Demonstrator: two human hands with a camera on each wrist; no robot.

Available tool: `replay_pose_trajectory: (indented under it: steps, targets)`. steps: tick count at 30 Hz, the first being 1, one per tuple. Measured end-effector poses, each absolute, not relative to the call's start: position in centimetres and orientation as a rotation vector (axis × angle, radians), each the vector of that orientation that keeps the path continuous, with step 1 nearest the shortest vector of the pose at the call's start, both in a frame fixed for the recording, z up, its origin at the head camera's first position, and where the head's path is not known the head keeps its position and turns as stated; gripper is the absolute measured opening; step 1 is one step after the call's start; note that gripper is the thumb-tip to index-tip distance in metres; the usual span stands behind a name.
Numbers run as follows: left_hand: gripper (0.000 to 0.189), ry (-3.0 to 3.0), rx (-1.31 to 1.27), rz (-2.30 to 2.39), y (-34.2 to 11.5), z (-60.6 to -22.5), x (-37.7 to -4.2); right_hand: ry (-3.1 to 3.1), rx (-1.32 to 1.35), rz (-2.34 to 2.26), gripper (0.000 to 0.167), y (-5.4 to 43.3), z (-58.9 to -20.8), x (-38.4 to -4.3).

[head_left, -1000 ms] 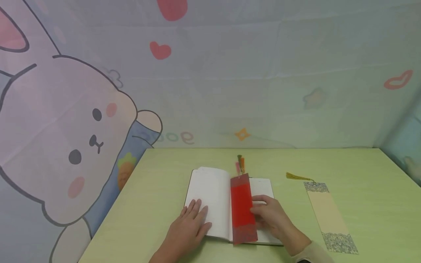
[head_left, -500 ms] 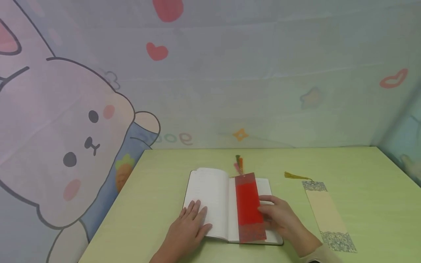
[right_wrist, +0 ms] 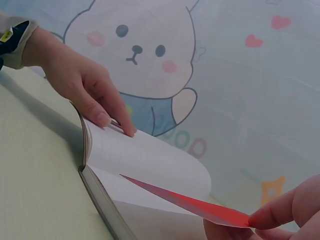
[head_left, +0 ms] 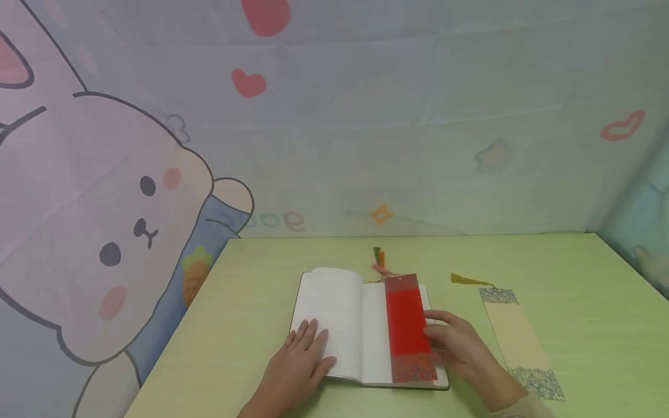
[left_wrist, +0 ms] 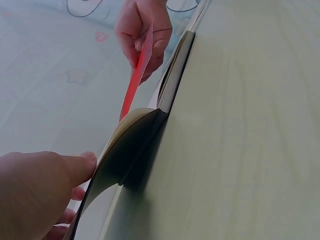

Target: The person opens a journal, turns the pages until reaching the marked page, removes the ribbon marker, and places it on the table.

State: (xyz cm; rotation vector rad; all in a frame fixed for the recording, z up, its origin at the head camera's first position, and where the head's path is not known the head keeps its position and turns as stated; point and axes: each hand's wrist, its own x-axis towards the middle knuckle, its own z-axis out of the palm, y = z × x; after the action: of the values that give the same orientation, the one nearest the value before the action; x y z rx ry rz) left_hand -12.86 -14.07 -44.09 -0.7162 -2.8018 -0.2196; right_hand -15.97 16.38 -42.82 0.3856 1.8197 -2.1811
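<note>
Between your pinching right fingers (head_left: 442, 317), the red bookmark (head_left: 406, 322) has shifted away from your spread left fingers (head_left: 309, 334), baring more notebook page (head_left: 375, 342).

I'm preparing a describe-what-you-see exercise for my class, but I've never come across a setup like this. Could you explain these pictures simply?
There is no machine here, just a person working with two bare hands. One camera is worn on the head and looks forward and down. The other two pictures come from cameras on the left and right wrists.

On the pale green table lies an open notebook. To its right is a cream bookmark with a yellow tassel. More coloured tassels show beyond the notebook's far edge.

The left hand rests on the left-hand page. The right hand pinches the edge of a red bookmark, tilted above the right-hand page. Behind everything hangs a printed backdrop.
</note>
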Motion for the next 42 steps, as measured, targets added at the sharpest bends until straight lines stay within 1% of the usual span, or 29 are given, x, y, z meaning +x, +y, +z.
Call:
replay_pose_trajectory:
  steps: [26,36,42]
  targets:
    - [0.051,-2.865,-0.702,-0.231,-13.9,-43.9,-12.9,1.789,0.372,-2.183,0.054,21.6,-43.1,-15.5]
    - [0.051,-2.871,-0.701,-0.230,-13.9,-43.9,-12.9,1.881,0.439,-2.105,0.057,23.8,-43.4,-15.4]
    - [0.051,-2.854,-0.701,-0.249,-14.0,-43.9,-12.9,1.904,0.415,-2.091,0.058,25.4,-43.8,-15.2]
